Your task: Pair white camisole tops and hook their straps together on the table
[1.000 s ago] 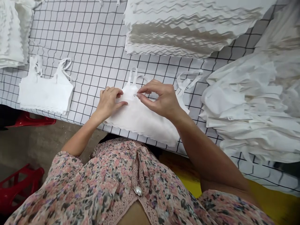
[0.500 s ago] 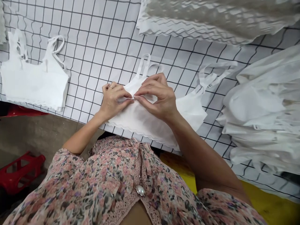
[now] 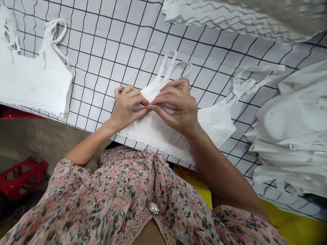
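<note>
A white bra top (image 3: 163, 136) with thin shoulder straps lies flat on the grid-patterned tablecloth (image 3: 102, 44), close to the table's front edge. Over its middle, my left hand (image 3: 129, 105) pinches a small white bit at the fabric between thumb and forefinger. My right hand (image 3: 178, 105) pinches at the same spot, its fingertips almost touching those of the left. What exactly sits between the fingertips is too small to make out. The bra top's straps stick up beyond my hands and off to the right.
Another white bra top (image 3: 35, 78) lies to the left. A stack of white garments with wavy edges (image 3: 217, 20) is at the back right, and a pile of folded white garments (image 3: 293, 126) at the right. A red plastic stool (image 3: 24, 177) stands on the floor, lower left.
The view has shifted slightly, so the left bra top sits further left and the pile further right. Both hands keep their pinch at the bra top's middle.
</note>
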{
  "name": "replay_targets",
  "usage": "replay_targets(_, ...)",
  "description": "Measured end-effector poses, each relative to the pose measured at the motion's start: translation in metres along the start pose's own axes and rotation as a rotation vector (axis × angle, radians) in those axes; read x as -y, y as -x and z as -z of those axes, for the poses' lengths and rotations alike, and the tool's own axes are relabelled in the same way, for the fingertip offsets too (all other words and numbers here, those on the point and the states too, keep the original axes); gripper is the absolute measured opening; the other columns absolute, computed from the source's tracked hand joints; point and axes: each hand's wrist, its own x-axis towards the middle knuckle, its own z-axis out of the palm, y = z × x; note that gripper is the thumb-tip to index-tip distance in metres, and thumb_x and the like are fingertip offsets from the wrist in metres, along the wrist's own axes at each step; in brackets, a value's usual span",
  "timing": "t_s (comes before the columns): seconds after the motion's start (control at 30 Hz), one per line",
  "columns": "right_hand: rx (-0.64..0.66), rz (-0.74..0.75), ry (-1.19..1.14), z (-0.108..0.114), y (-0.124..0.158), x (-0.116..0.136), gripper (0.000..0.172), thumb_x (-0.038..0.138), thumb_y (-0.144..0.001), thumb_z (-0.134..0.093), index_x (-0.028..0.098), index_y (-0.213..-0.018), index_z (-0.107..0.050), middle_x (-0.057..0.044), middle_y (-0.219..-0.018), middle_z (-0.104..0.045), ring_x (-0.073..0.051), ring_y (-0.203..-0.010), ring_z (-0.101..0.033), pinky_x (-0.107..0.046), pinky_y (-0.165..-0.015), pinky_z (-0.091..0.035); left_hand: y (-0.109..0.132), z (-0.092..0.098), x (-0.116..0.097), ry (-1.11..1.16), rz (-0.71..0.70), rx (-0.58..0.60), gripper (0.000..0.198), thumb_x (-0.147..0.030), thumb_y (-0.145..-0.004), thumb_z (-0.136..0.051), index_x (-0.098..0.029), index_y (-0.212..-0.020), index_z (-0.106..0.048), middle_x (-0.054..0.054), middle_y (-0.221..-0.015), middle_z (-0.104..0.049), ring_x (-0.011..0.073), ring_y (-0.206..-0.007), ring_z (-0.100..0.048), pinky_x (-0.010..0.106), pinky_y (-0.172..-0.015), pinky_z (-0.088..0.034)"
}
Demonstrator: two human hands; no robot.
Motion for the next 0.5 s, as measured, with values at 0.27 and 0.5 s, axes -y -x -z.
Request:
replay_targets(0.27,-0.004,0.068,0.029,0.000,0.002,-0.007,0.022,0.051,-0.098,-0.070,0.033,-0.085,-0.073,-0.003,-0.086,-0.071,-0.033,-0.114,-0.062,-0.066,-0.109,-0.047,0.000,-0.001,0.002,-0.003,-0.019,-0.010,0.029,-0.051,-0.100,-0.072,-0.026,-0.086,-0.075,-0.001,-0.083,-0.064,0.0225,-0.106,-0.059,0.048,-0.115,-0.032)
replay_targets(0.5,0.173,0.215,0.178,0.013,-0.006,-0.004,0.028,0.034,-0.106,-0.055,0.027,-0.082,-0.067,-0.002,-0.080,-0.066,-0.030,-0.107,-0.063,-0.069,-0.110,-0.042,0.003,-0.003,0.005,-0.070,-0.074,-0.041,0.041,-0.061,-0.103,-0.063,-0.027,-0.086,-0.075,0.000,-0.082,-0.066,0.0226,-0.102,-0.059,0.046,-0.110,-0.033)
